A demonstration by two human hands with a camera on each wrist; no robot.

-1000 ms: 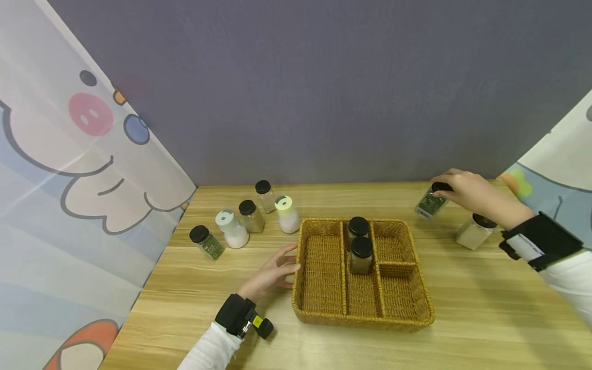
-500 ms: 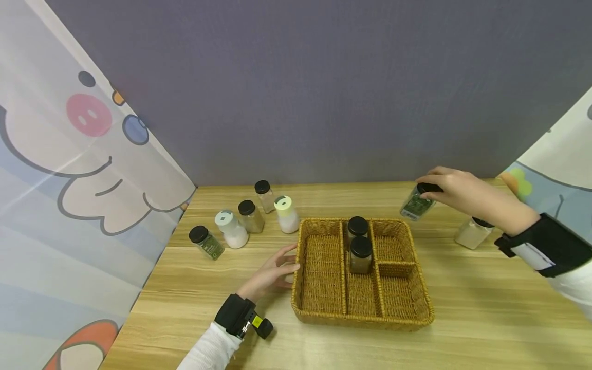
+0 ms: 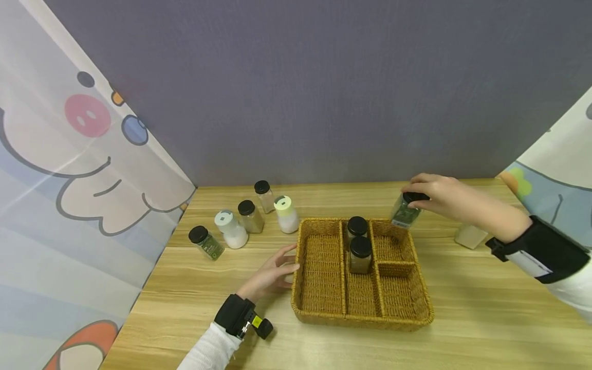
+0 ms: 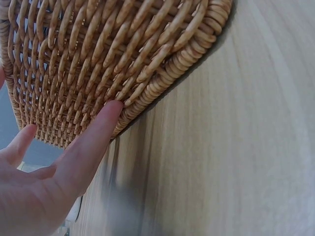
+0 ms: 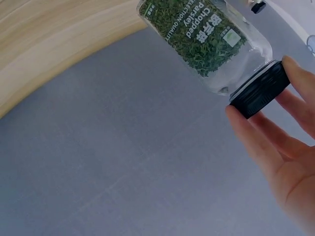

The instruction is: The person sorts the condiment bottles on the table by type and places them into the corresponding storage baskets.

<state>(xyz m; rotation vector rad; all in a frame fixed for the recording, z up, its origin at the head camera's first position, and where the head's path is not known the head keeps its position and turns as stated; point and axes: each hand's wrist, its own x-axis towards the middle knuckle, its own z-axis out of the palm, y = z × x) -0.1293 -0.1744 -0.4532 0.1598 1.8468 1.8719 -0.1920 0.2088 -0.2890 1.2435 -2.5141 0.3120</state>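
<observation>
I see the left hand (image 3: 273,275), loosely stretched, touching the basket (image 3: 322,277) at its right, probably to keep it steady. Farther right, the parsley jar (image 3: 403,214) is pinched by its black lid (image 5: 261,88) in the right hand (image 3: 435,193), perhaps so that its body hangs free below.

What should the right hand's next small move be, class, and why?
Perhaps ease the parsley jar leftward over the back right compartment of the basket: the right hand pinches its lid near that corner, and no jar stands inside.
</observation>
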